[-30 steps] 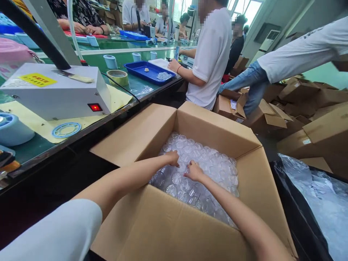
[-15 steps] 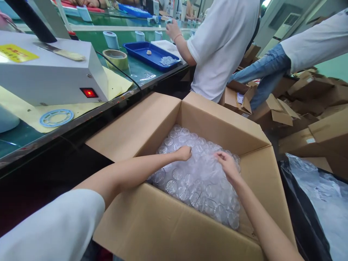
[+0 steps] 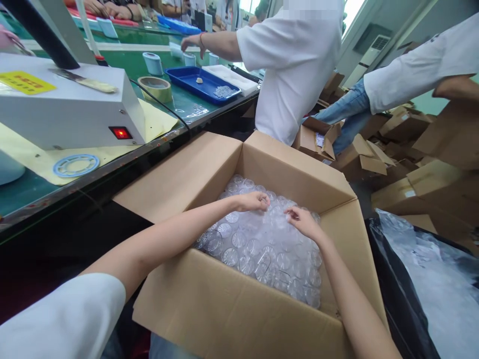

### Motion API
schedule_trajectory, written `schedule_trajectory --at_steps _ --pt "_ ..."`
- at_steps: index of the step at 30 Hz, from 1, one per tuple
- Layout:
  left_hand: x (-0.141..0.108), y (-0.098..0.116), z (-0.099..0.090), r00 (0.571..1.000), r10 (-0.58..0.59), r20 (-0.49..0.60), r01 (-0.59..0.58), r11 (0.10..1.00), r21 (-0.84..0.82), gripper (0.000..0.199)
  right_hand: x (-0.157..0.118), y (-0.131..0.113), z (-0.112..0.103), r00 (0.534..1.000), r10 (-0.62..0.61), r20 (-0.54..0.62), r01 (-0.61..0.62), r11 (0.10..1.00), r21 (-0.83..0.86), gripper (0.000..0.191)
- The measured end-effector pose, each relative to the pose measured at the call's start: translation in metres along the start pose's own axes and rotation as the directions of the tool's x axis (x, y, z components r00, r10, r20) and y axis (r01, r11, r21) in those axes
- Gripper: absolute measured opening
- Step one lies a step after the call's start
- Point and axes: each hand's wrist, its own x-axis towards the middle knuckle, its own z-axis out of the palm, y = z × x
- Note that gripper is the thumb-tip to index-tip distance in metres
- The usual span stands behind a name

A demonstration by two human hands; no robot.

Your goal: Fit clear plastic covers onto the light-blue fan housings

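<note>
An open cardboard box (image 3: 239,299) stands in front of me, packed with several round clear plastic pieces (image 3: 237,239) in rows. A thin clear plastic bag (image 3: 262,224) covers part of them. My left hand (image 3: 255,201) is closed on the bag near the middle of the box, with bent fingers. To its right, my right hand (image 3: 302,220) pinches the same plastic between thumb and fingers. A small gap separates the hands, and the film's exact edge is hard to make out.
Left is a green-topped workbench with a white machine (image 3: 75,109), blue ring (image 3: 76,165), tape roll (image 3: 154,89) and blue tray (image 3: 202,85). A co-worker (image 3: 288,65) sits beyond the box. Cardboard boxes (image 3: 359,157) and a black bag of clear plastic (image 3: 430,269) lie right.
My hands have drawn slightly closer together over the box, and the film between them lies flatter. The co-worker's arm has reached left across the bench. Another person now handles a cardboard box.
</note>
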Motion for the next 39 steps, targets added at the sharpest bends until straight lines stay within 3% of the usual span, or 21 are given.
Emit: schedule_trajectory --at_steps 7,10,13,18,22,25,27,39 --pt "0.008 -0.018 -0.003 0.985 -0.173 0.006 0.169 0.968 0.183 0.030 0.001 0.015 0.008 0.940 0.224 0.259 -0.170 0.962 -0.213 0.019" --pt "0.007 -0.029 0.014 0.965 -0.252 0.079 0.216 0.925 0.312 0.028 0.001 0.019 0.008 0.917 0.248 0.314 -0.175 0.954 -0.244 0.019" --pt "0.004 -0.036 0.040 0.945 -0.286 0.159 0.206 0.897 0.392 0.027 0.001 0.017 0.010 0.922 0.211 0.325 -0.138 0.963 -0.232 0.020" --pt "-0.001 -0.045 0.061 0.945 -0.262 0.196 0.152 0.882 0.447 0.028 -0.001 0.005 0.004 0.962 0.111 0.249 -0.074 0.985 -0.154 0.022" --pt "0.005 -0.050 0.054 0.957 -0.229 0.176 0.128 0.882 0.454 0.029 -0.003 -0.004 -0.017 0.998 0.050 -0.032 -0.053 0.991 -0.125 0.012" --pt "0.016 -0.048 0.046 0.968 -0.194 0.163 0.104 0.891 0.441 0.029 -0.004 -0.006 -0.030 0.972 0.053 -0.228 -0.088 0.986 -0.145 0.009" --pt "0.023 -0.044 0.039 0.973 -0.176 0.152 0.093 0.894 0.438 0.029 -0.005 -0.005 -0.033 0.958 0.064 -0.279 -0.113 0.980 -0.163 0.012" --pt "0.021 -0.040 0.009 0.971 -0.231 0.055 0.179 0.865 0.469 0.031 -0.009 -0.017 -0.026 0.995 -0.005 -0.097 -0.027 0.943 -0.332 0.015"
